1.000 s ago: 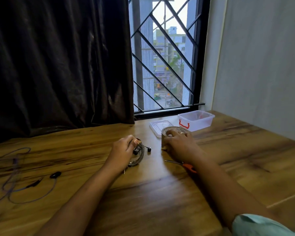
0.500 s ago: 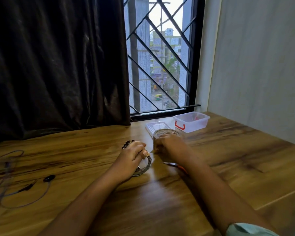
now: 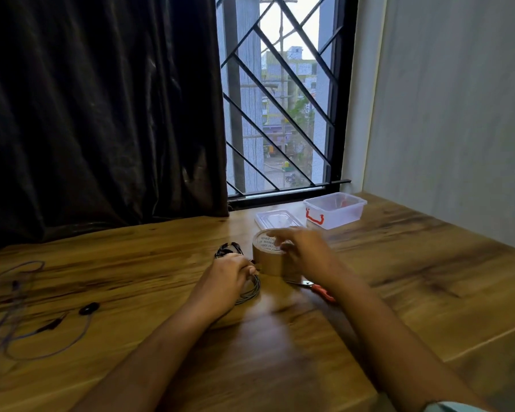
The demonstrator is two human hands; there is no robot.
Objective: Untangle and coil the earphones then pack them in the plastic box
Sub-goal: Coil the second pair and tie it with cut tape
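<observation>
My left hand (image 3: 226, 278) grips the coiled earphones (image 3: 252, 292) on the table (image 3: 280, 337); my right hand (image 3: 306, 254) touches a tape roll (image 3: 266, 263), grip too blurred to tell. Next, likely tape the coil

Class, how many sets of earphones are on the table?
2. A coiled set under the left hand; a loose set at the table's left edge. Box contents unclear.

Daylight from one window, room dim.
Window (image 3: 280, 114) bright, sky nearly blown out; curtain (image 3: 101, 114) almost black. Soft sheen on the table (image 3: 280, 337) toward the camera. Right hand (image 3: 304, 254) motion-blurred; verticals lean at the frame edges.
</observation>
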